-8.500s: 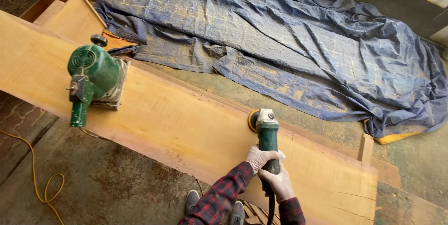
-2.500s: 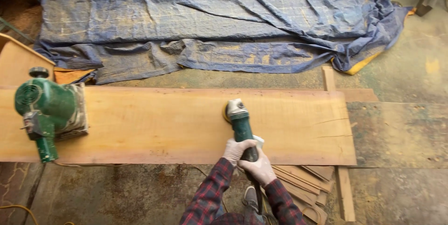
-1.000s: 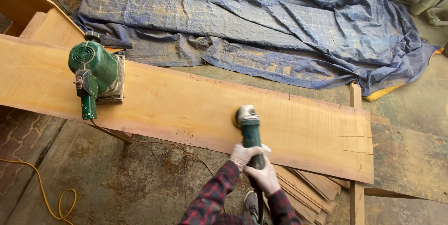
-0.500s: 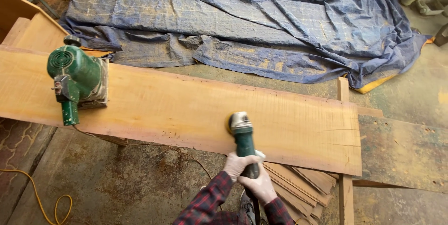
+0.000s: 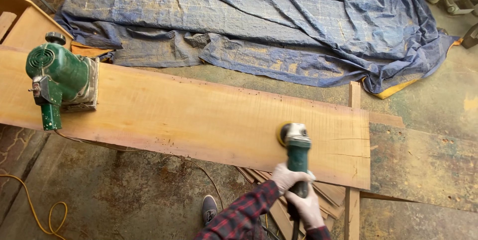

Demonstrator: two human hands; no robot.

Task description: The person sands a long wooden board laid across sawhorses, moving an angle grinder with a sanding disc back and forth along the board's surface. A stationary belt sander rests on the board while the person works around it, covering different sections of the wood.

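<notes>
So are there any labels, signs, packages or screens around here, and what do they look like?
None that the head view shows: no package, sign or screen. The green angle grinder held in both gloved hands and the green sander resting on the long wooden plank show no label clear enough to make out.

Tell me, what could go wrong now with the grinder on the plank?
The grinder works close to cracks near the plank end; the disc might catch there. Its cord runs down between both hands and could snag. The idle sander lies near the plank's edge; vibration might shift it.
</notes>
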